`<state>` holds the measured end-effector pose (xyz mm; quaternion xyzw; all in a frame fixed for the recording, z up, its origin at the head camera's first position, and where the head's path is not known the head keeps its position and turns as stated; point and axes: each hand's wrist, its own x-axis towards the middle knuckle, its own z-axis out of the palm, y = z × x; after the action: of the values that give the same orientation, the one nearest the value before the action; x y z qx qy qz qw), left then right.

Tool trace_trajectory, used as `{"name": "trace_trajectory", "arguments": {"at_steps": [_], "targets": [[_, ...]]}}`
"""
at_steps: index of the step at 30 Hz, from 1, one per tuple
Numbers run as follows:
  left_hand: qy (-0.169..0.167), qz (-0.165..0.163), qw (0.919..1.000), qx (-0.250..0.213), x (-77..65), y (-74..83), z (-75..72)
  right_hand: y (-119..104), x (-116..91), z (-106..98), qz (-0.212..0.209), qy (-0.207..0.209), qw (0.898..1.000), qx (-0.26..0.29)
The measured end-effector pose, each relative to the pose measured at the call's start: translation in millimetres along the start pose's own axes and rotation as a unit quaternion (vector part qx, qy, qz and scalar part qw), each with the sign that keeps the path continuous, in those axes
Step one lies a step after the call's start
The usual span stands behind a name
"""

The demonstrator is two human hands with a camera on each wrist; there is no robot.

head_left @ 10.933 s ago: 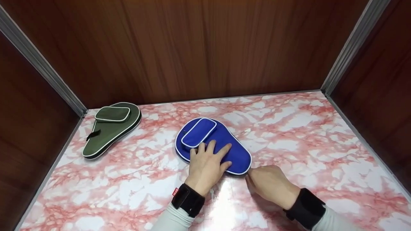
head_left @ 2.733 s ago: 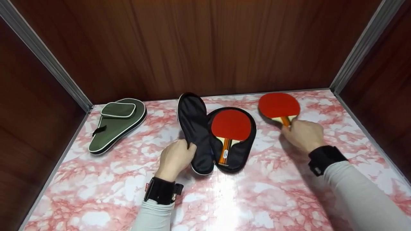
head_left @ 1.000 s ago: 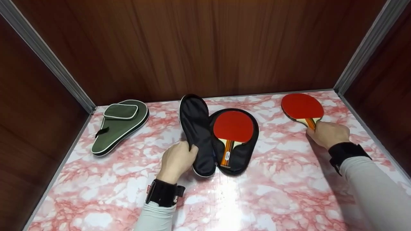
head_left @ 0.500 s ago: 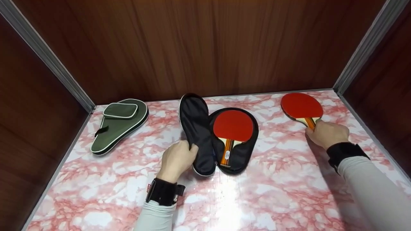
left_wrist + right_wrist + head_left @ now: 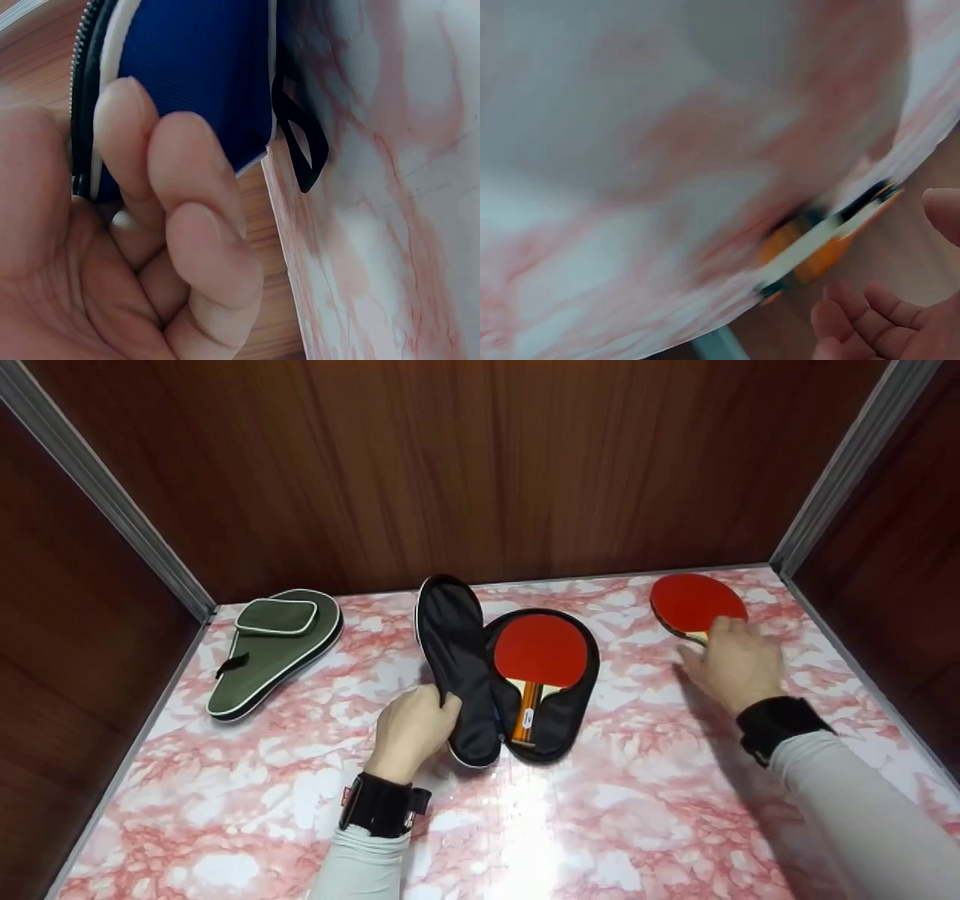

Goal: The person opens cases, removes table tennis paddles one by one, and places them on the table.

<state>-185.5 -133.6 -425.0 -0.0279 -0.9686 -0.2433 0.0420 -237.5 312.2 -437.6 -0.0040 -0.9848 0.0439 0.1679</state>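
Note:
My left hand (image 5: 409,727) grips the raised lid (image 5: 459,667) of an unzipped table tennis bat case. In the left wrist view, its fingers curl against the lid's blue outer cloth (image 5: 199,67), beside the zip (image 5: 84,67). Inside the case's black lower half (image 5: 559,735) lies one red bat (image 5: 540,649), handle toward me. A second red bat (image 5: 694,600) lies on the table at the far right. Over its handle hovers my right hand (image 5: 739,664), which hides most of that handle. The right wrist view shows the right-hand fingers (image 5: 889,300) apart from this blurred bat (image 5: 802,251).
A closed green bat case (image 5: 289,649) with a front pocket lies at the far left. The table (image 5: 285,810) has a pink and white marbled top. Wood-grain panels (image 5: 480,472) with grey metal corner posts (image 5: 112,495) enclose its back and sides.
Over several seconds, the blue case was opened and the second bat moved to the far right. Since half a second ago, my right hand has released that bat's handle. My left hand still holds the lid.

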Motion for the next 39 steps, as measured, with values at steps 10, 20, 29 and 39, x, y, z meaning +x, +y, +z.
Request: {"name": "trace_trajectory", "arguments": {"at_steps": [10, 20, 29, 39], "targets": [[0.003, 0.011, 0.9999, 0.002, -1.8, 4.2, -1.2, -90.9, -28.1, 0.9, -0.141, 0.020, 0.988, 0.061], [0.003, 0.018, 0.9998, 0.010, -0.9, 5.4, -0.1, -165.7, -57.6, 10.7, -0.215, 0.004, 0.973, 0.086], [0.002, 0.014, 0.9998, 0.010, -1.7, 5.9, -0.6, -195.8, -59.8, 7.9, -0.192, 0.010, 0.978, 0.076], [-0.002, 0.010, 0.9999, 0.006, -2.6, 5.8, 0.0, -209.2, -57.4, 8.0, -0.159, -0.025, 0.986, 0.047]]}}
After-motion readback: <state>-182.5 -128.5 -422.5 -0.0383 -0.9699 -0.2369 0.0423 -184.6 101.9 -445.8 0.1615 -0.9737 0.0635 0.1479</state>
